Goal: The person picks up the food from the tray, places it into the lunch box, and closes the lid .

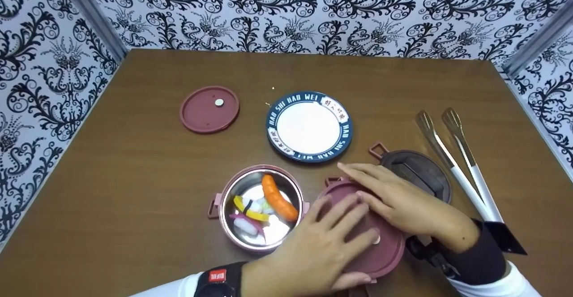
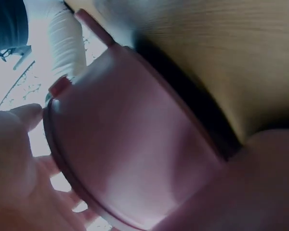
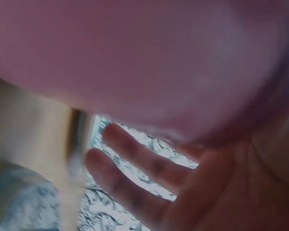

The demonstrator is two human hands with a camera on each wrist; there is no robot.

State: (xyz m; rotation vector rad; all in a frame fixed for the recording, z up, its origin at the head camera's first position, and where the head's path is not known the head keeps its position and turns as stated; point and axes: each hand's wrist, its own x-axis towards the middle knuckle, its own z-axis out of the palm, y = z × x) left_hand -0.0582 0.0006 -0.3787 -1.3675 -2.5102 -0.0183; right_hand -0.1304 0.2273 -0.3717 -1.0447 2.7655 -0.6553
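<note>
A pink lid [image 1: 385,256] covers a pink pot [image 2: 120,130], whose side fills much of both wrist views. My left hand [image 1: 313,243] lies over the lid's left part with its fingers spread. On the lid's upper right rests my right hand [image 1: 394,198], its fingers extended. In the left wrist view the left fingers [image 2: 48,166] are at the lid's edge; in the right wrist view the right fingers [image 3: 130,168] reach out below the pot. Left of them, an uncovered pot [image 1: 216,212] holds an orange sausage-shaped piece [image 1: 278,198] and a yellow piece [image 1: 251,209].
A blue-rimmed white plate [image 1: 309,126] lies behind the pots, with a pink lid [image 1: 203,111] farther left. Right of the hands are a dark round item [image 1: 416,171] with a handle and white-handled metal tongs [image 1: 474,180]. Patterned walls [image 1: 291,15] stand around the table [image 1: 134,176].
</note>
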